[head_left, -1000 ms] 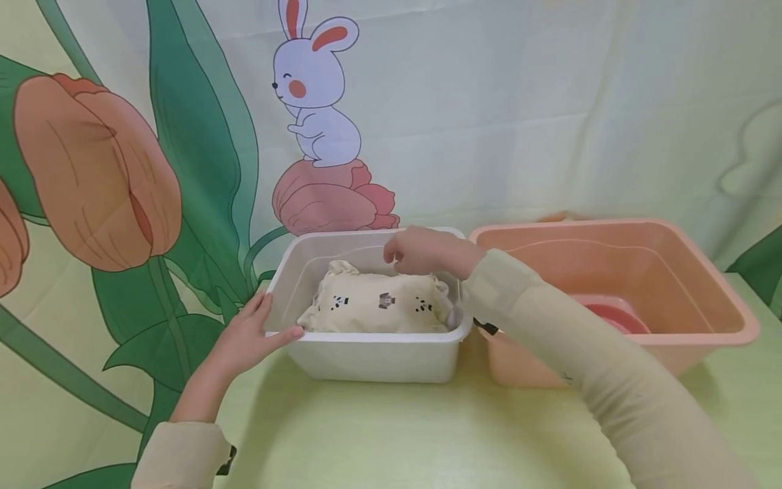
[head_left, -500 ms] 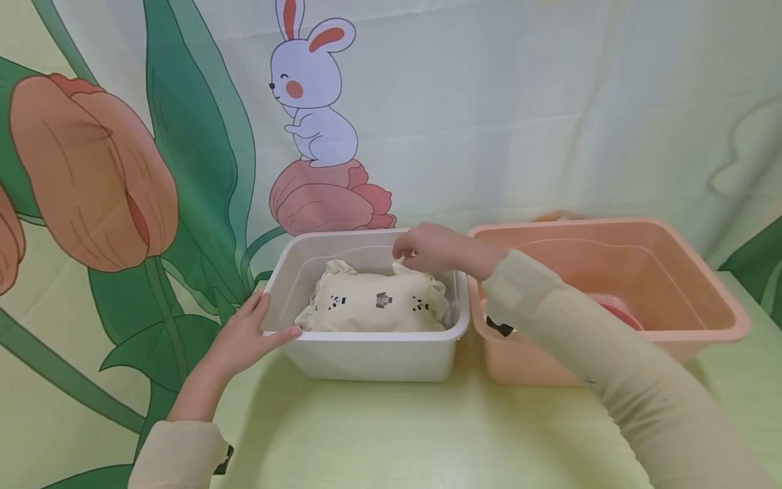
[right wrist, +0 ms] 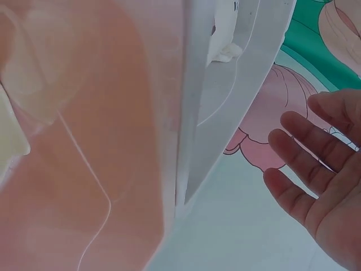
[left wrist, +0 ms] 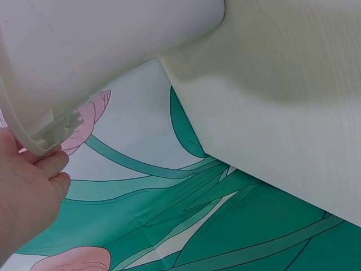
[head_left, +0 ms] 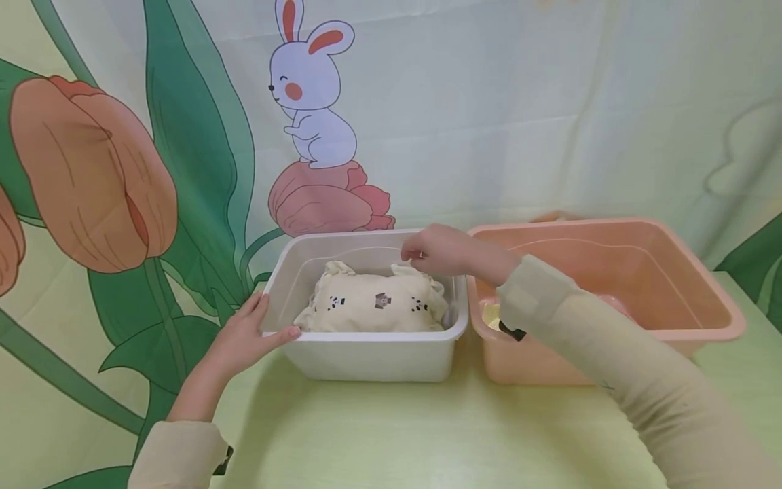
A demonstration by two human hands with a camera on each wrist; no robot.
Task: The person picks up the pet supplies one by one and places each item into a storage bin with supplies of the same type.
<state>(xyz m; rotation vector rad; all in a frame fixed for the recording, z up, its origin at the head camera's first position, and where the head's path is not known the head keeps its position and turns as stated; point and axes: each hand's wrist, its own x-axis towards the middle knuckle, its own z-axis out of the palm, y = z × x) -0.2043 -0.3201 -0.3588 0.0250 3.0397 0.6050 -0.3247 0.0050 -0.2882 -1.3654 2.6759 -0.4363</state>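
A small cream pillow (head_left: 373,305) with ruffled edges and printed animal faces lies inside the white plastic bin (head_left: 373,356). My left hand (head_left: 244,336) grips that bin's rim at its left front corner, the thumb along the front edge. In the left wrist view, the fingers (left wrist: 53,164) curl at the rim from outside. Over the back right of the white bin hovers my right hand (head_left: 442,251), holding nothing. The right wrist view shows its fingers (right wrist: 290,192) loosely bent and apart from the bin and pillow.
A peach plastic bin (head_left: 715,288) stands right beside the white one, with a pale yellow item (head_left: 491,316) and a pinkish item partly hidden inside. Both bins rest on a light green table (head_left: 366,435), before a printed cloth backdrop (head_left: 519,122).
My right hand has moved a little to the right, away from the pillow's middle, and the pillow's back right corner now shows. The left hand keeps its place on the rim.
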